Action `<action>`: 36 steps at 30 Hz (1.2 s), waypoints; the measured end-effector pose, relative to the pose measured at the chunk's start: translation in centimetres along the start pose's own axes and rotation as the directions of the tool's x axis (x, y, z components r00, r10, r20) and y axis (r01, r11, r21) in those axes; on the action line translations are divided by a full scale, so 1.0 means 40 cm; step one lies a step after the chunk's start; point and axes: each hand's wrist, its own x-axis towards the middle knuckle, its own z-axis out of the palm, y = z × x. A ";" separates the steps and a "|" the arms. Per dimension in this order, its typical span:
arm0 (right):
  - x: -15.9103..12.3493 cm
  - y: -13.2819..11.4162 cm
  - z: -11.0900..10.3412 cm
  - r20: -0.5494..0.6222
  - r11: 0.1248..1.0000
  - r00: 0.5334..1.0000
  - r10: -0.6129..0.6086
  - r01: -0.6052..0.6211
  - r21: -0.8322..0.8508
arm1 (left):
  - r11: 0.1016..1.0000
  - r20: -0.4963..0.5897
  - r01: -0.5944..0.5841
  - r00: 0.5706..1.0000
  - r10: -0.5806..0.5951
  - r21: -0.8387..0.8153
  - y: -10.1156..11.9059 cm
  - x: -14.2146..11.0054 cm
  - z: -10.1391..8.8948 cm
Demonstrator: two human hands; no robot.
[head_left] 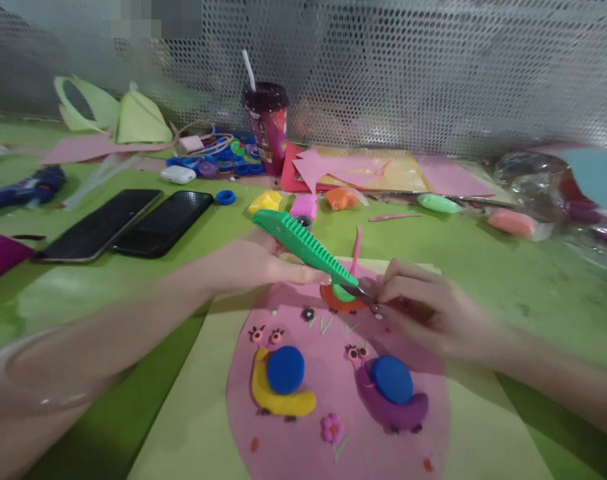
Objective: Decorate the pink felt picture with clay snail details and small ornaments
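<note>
My left hand (283, 267) is closed around a green plastic tool (308, 247) with a row of ridges along one edge and a dark metal tip. The tip points down and right, to the fingers of my right hand (418, 300). Those fingers are pinched together by the tip; anything between them is too small or hidden to make out. Under the tool lies an orange clay figure (340, 301) with a green centre, partly covered. Nearer me on the pink paper (328, 373) are a yellow clay snail (283, 403) and a purple clay snail (393, 410), both with blue round shells.
Two phones (166, 223) lie on the left of the green table. A lidded cup (270, 130) with a straw stands at the back. Behind the paper are clay lumps such as an orange one (342, 198). Plastic wrapping (530, 177) sits at right, before a perforated metal panel (408, 73).
</note>
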 end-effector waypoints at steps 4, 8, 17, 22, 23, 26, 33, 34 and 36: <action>-0.004 0.004 0.000 -0.011 0.998 0.999 0.048 -0.047 0.052 | 1.000 0.045 -0.006 0.999 0.007 -0.023 0.000 -0.002 0.003; -0.007 0.009 -0.001 -0.020 0.984 0.992 0.121 -0.118 0.131 | 0.996 0.017 -0.005 1.000 0.007 -0.090 -0.005 -0.004 0.004; -0.003 -0.001 -0.009 -0.081 0.983 0.983 0.162 -0.154 0.098 | 0.974 -0.104 0.018 0.994 -0.043 -0.227 -0.006 -0.002 0.004; -0.015 0.006 -0.006 -0.185 0.992 0.976 0.119 -0.108 0.065 | 0.981 -0.099 0.064 0.992 -0.083 -0.181 0.017 -0.017 0.021; -0.015 0.005 -0.009 -0.209 0.995 0.973 0.100 -0.092 0.049 | 0.985 -0.098 0.056 0.993 -0.073 -0.166 0.022 -0.021 0.026; -0.006 -0.009 -0.029 -0.248 1.000 0.969 0.010 -0.013 -0.012 | 0.992 -0.087 -0.013 0.996 0.002 -0.127 0.035 -0.033 0.046; 0.020 -0.076 -0.067 -0.204 0.987 0.977 -0.063 0.030 -0.161 | 0.977 -0.131 -0.213 0.969 0.210 -0.013 0.083 -0.048 0.106; 0.021 -0.086 -0.068 -0.200 0.989 0.978 -0.052 0.022 -0.149 | 0.973 -0.122 -0.230 0.965 0.230 0.019 0.092 -0.050 0.109; 0.023 -0.099 -0.072 -0.198 0.991 0.980 0.009 -0.036 -0.132 | 0.961 -0.095 -0.251 0.960 0.263 0.118 0.110 -0.060 0.106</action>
